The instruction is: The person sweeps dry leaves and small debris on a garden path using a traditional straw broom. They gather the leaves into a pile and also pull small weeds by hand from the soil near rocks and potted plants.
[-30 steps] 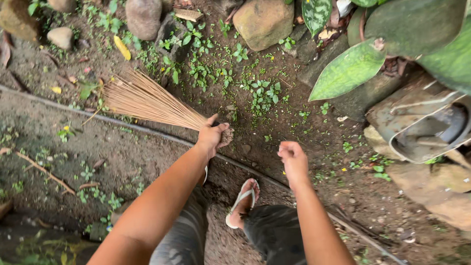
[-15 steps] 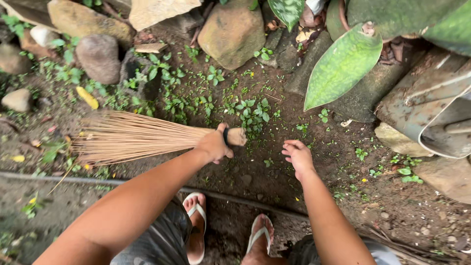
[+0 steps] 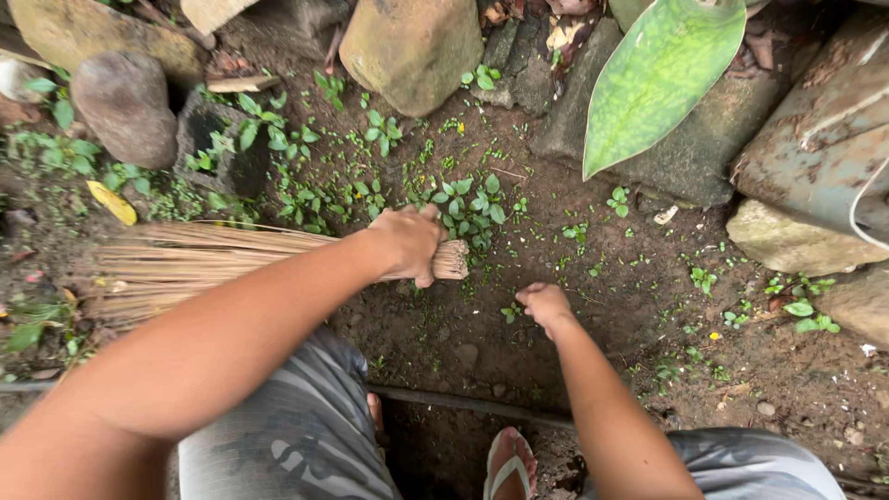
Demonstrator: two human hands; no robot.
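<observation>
My left hand [image 3: 407,243] grips the bound end of a stick broom [image 3: 167,264]. The broom's pale bristles fan out to the left, low over the dirt. My right hand [image 3: 544,304] is down at the soil with its fingers curled shut, right beside a tiny green seedling [image 3: 508,312]. Whether anything is between its fingers is hidden. A patch of small green weeds [image 3: 468,204] grows just beyond both hands. I am crouched low, with my knees and one sandalled foot [image 3: 509,468] at the bottom edge.
Large rocks [image 3: 412,46] and a round stone [image 3: 125,106] line the far side. A broad green leaf [image 3: 657,79] hangs at upper right over a rusty metal piece [image 3: 815,148]. A dark pipe [image 3: 463,405] crosses the ground near my feet. A yellow leaf [image 3: 113,202] lies at left.
The view has dropped closer to the ground as I crouched. My right hand went down to the soil and closed. The broom swung lower to the left, still in my left hand.
</observation>
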